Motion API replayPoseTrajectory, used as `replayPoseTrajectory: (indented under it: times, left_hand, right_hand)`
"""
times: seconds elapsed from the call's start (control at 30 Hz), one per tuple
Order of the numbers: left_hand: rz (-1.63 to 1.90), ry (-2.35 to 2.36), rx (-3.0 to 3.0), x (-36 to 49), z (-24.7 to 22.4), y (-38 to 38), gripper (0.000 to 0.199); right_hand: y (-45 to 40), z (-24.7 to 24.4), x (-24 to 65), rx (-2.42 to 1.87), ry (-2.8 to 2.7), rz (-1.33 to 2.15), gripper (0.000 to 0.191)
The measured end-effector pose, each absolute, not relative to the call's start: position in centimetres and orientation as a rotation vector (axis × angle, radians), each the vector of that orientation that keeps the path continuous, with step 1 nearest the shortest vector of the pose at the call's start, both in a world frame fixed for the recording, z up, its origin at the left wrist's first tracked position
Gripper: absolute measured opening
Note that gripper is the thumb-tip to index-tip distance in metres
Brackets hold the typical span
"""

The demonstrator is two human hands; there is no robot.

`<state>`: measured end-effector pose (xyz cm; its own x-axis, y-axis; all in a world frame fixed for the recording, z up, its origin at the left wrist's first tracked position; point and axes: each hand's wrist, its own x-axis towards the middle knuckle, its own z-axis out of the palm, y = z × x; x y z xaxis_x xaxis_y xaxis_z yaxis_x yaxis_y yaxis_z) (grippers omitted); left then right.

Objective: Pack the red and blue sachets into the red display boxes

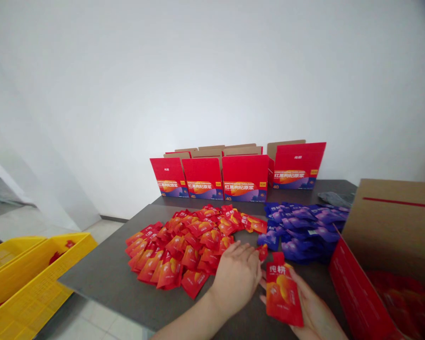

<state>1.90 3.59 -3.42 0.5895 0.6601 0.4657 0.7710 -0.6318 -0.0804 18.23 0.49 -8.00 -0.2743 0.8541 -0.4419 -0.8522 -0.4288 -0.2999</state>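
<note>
My right hand (pixel 313 307) holds a red pouch (pixel 283 295) face up, with an orange fruit picture and white lettering; its fingertips show at the pouch's left edge. Close beside it, my left hand (pixel 238 271) is closed, fingers curled, back of the hand up. The corner of another red pouch (pixel 263 252) sticks out at its fingers; the rest is hidden. A spread heap of red pouches (pixel 184 245) lies left of my left hand. Beyond my right hand lies a pile of purple-blue pouches (pixel 304 231).
Several open red cartons (pixel 244 177) stand along the back of the dark table (pixel 109 264). At the right, a large open carton (pixel 361 293) contains red pouches. Grey crumpled material (pixel 335 198) lies behind the purple-blue pile. Yellow crates (pixel 38 288) stand at the lower left.
</note>
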Motion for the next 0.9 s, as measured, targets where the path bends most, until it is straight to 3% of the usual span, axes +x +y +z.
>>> replayPoseTrajectory:
  times: [0.13, 0.23, 0.4, 0.53, 0.6, 0.7, 0.9]
  left_hand:
    - [-0.636, -0.792, -2.577, 3.8, -6.1, -0.1, 0.029]
    - [-0.583, -0.661, -2.762, 3.9, -7.1, -0.8, 0.032]
    - [-0.415, -1.136, -2.85, 0.0, -3.2, 3.0, 0.026]
    - [-0.135, -1.441, -2.51, -2.2, -2.0, 6.6, 0.046]
    - [-0.097, -1.426, -2.515, -2.4, -2.3, 7.4, 0.036]
    - [-0.124, -1.408, -2.518, -2.0, -2.5, 7.2, 0.025]
    - [-0.589, -1.282, -2.462, 0.3, -2.0, 3.2, 0.031]
  right_hand:
    - [0.7, -8.0, 17.9, -0.641, -0.025, 1.938, 0.022]
    - [0.5, -9.3, 18.1, -0.695, -0.166, 1.953, 0.026]
    - [-0.3, -10.4, 18.4, -0.738, -0.206, 1.796, 0.031]
    - [-0.5, -9.5, 18.3, -0.791, -0.212, 1.787, 0.032]
    - [-0.5, -9.1, 18.0, -0.787, -0.221, 1.789, 0.032]
    - [-0.5, -8.9, 17.3, -0.783, -0.213, 1.806, 0.034]
    - [0.4, -9.3, 16.5, -0.701, -0.235, 1.856, 0.025]
